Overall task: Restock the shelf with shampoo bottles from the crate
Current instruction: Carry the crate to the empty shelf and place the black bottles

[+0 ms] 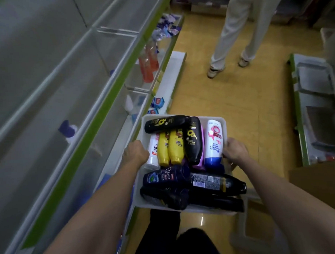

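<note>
While carried (both hands (136, 153)), crate (183, 115).

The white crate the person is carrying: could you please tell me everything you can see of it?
The white crate looks like a plastic rectangular open-topped tub with rounded corners. It is held above the yellow floor, beside the shelf, slightly tilted in the picture. The left hand grips its left rim and the right hand its right rim. It is full of shampoo bottles lying flat: black, yellow, white with a blue cap, and dark blue.
</note>
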The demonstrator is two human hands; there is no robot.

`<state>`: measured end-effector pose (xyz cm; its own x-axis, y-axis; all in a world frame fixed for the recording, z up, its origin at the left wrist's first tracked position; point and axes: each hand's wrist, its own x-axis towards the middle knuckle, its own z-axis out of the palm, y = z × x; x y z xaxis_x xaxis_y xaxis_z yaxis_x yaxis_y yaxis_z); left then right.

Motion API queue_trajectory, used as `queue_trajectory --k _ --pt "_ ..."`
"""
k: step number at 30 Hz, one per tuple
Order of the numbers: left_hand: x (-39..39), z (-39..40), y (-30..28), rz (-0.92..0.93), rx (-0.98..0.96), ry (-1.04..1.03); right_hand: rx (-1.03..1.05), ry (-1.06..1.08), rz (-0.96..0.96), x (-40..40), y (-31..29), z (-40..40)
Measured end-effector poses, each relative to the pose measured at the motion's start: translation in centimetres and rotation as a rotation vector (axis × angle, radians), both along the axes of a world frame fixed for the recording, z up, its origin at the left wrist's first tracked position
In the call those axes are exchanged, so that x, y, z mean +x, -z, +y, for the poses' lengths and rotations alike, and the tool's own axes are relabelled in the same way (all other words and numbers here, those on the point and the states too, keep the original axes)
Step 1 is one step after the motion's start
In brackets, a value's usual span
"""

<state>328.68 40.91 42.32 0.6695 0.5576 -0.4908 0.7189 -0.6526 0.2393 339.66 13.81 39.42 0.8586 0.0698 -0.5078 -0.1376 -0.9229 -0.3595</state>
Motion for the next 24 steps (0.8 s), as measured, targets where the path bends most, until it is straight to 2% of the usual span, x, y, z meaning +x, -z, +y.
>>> queue_trajectory --k 5,10,14,16,21,24 --pt "9.8 1.6 6.9 0.026 -0.012 0.021 -0.003 0.056 0.056 9.2 7.4 2.0" --pt "17.7 2.2 17.4 0.061 0.011 -0.003 0.011 0.070 0.092 16.5 18.4 3.1" --pt "21.6 2.3 28.6 0.098 0.014 -0.036 0.021 0.046 0.088 21.2 29.0 3.9" --pt "23.7 2.0 38.2 0.081 -0.008 -0.094 0.015 0.013 0.062 24.1 38.6 4.1" --pt "24.3 2.3 43.5 0.068 -0.023 -0.099 -0.035 -0.025 0.051 25.2 42.4 4.4" --pt "26.2 2.7 49.7 0.052 -0.030 -0.115 -0.039 -0.031 0.050 27.0 48.4 5.2"
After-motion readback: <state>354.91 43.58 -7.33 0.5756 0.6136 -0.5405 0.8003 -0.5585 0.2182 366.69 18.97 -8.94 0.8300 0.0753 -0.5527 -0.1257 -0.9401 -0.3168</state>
